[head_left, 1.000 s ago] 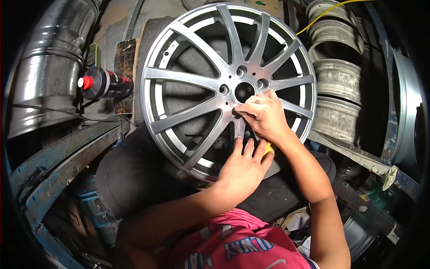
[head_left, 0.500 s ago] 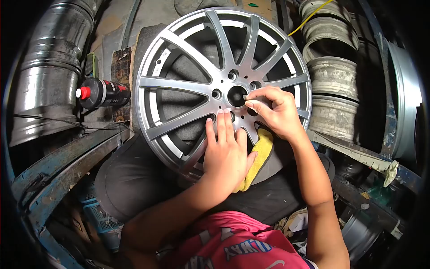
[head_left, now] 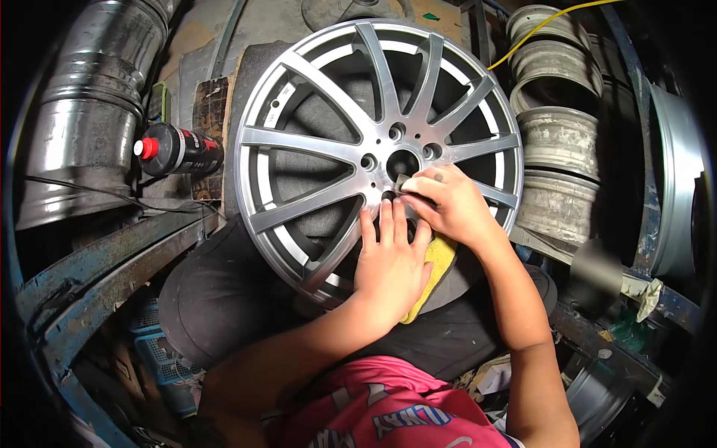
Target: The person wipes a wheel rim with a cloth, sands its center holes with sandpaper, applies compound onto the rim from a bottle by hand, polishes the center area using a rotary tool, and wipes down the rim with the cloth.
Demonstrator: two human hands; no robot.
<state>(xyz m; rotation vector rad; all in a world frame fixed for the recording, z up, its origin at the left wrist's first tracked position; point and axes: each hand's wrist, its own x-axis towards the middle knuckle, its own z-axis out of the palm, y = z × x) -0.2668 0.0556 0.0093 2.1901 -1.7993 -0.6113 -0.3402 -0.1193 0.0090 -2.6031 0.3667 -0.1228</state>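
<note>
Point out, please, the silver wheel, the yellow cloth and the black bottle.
Silver wheel [head_left: 380, 152], head view: hub face.
Yellow cloth [head_left: 439, 267], head view: its visible upper part.
Black bottle [head_left: 184, 152], head view: side of its body.

Left fingers [head_left: 386, 222] on silver wheel [head_left: 383, 151]

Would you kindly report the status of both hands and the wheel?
Right hand pinching small dark piece near center hole. Left hand spread low over spoked wheel. Yellow cloth close by, possibly in the way.
</note>
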